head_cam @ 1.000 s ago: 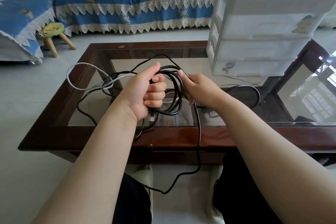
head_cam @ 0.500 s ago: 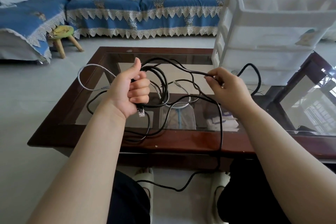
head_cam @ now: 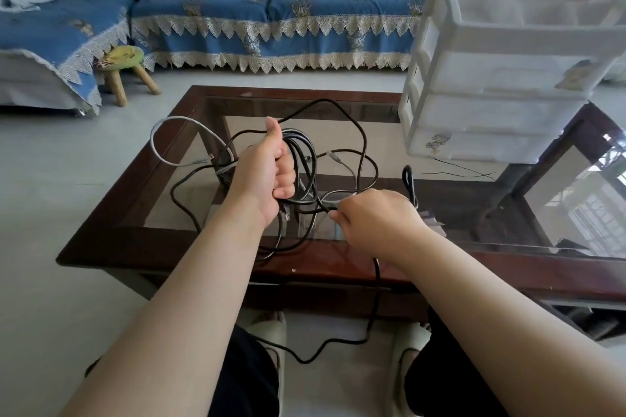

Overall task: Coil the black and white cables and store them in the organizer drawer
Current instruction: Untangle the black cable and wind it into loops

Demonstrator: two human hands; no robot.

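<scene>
A home living room: a corner sofa (head_cam: 271, 20) under blue lace-trimmed covers lines the far wall, a small wooden stool (head_cam: 123, 73) stands on the pale floor, and a glass-topped wooden tabletop (head_cam: 162, 244) sits in front.

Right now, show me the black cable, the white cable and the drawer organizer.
black cable (head_cam: 306, 159), head view, on the coiled loops.
white cable (head_cam: 159, 156), head view, on its left loop.
drawer organizer (head_cam: 491, 112), head view, on a drawer front.

Black cable (head_cam: 364, 142): coils gripped in left hand (head_cam: 267, 173); strand pinched by right hand (head_cam: 376, 220), above glass tabletop (head_cam: 203, 240).
</scene>
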